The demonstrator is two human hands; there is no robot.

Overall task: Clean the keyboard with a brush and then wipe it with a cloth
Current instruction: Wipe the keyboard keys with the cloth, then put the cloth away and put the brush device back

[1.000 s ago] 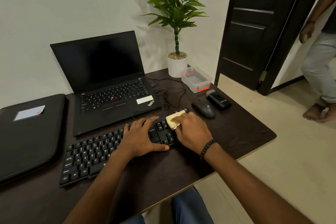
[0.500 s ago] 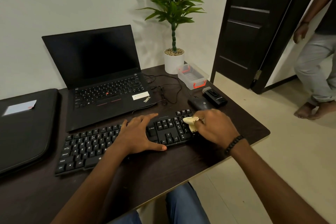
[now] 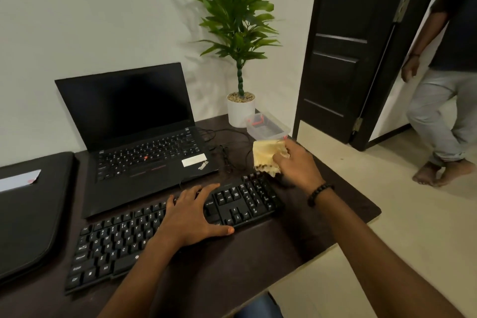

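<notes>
The black keyboard (image 3: 170,232) lay along the near part of the dark table (image 3: 335,219), in front of the open laptop (image 3: 139,137), and it was slanted so that its right end sat farther away than its left. The left hand (image 3: 191,217) was laid flat on the middle of the keys, fingers (image 3: 204,190) spread and thumb stretched toward the arrow cluster; this was judged to be a bracing hold, meant to stop the keyboard from sliding under a wipe. The right hand (image 3: 296,162) was held above the table just beyond the far right corner of the keyboard, over the number pad's edge. A yellow cloth (image 3: 268,156) was pinched between its thumb and curled fingers, and the loose part hung crumpled to the left of the hand, clear of the keys. The cloth showed darker soiling along its lower hem. The keycaps appeared matte black with white legends, and no dust or debris could be made out on them at this sharpness. No brush was seen anywhere on the table, so the brushing step was judged to be over and the wiping step in hand. A clear plastic box (image 3: 268,128) with red clips stood just beyond the cloth, beside a potted plant (image 3: 240,108).
</notes>
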